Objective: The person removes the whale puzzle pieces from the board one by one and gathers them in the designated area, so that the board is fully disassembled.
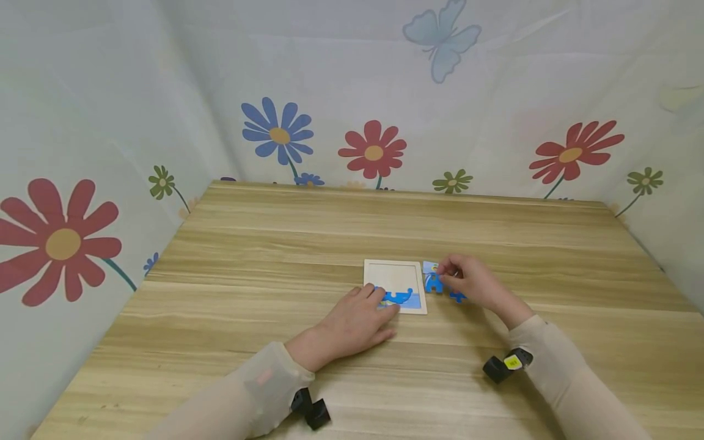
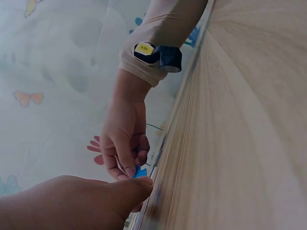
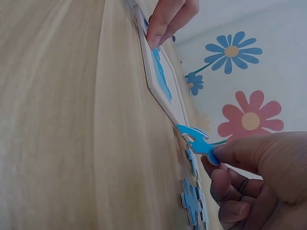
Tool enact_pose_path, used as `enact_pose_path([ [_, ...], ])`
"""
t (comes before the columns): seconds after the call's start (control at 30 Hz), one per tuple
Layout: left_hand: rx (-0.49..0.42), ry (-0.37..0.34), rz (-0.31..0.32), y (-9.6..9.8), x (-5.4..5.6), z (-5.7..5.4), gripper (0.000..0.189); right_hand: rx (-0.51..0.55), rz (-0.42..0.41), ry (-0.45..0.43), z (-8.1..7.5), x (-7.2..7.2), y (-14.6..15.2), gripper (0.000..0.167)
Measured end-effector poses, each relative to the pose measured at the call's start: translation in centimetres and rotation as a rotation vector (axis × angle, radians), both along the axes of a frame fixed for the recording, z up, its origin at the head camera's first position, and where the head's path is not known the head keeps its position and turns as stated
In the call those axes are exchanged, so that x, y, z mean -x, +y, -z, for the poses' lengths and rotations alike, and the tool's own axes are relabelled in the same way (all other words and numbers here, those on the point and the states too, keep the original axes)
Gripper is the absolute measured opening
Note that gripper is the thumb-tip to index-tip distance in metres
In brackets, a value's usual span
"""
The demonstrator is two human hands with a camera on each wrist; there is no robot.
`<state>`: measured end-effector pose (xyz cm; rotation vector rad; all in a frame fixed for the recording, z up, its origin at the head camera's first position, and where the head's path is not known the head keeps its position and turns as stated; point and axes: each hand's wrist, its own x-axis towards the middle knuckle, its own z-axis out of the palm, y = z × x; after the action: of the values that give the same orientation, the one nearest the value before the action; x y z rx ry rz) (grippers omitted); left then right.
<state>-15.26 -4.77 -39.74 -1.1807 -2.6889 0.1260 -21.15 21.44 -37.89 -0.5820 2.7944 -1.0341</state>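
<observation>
A square wooden puzzle tray (image 1: 423, 287) lies on the table, with blue pieces (image 1: 404, 297) fitted along its near side. My left hand (image 1: 349, 321) rests over the tray's near left corner, its fingertips touching the pieces there. Between thumb and forefinger, my right hand (image 1: 473, 282) pinches a blue jigsaw piece (image 3: 197, 140), raised and tilted just right of the tray. Below that hand, several loose jigsaw pieces (image 3: 190, 201) lie on the table, partly hidden by it in the head view.
The wood-grain table (image 1: 275, 244) extends around the tray on all sides. Behind and to the left hangs a white cloth (image 1: 330, 73) printed with flowers and butterflies. A black wrist device (image 1: 508, 365) sticks out from each sleeve over the table.
</observation>
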Motion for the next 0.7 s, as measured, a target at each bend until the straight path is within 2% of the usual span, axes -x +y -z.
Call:
enact_pose_path([
  [0.7,0.017,-0.007,0.006,-0.16,0.14,0.05,0.041,-0.092,0.02,-0.001,0.66,0.42,-0.6,0.004],
])
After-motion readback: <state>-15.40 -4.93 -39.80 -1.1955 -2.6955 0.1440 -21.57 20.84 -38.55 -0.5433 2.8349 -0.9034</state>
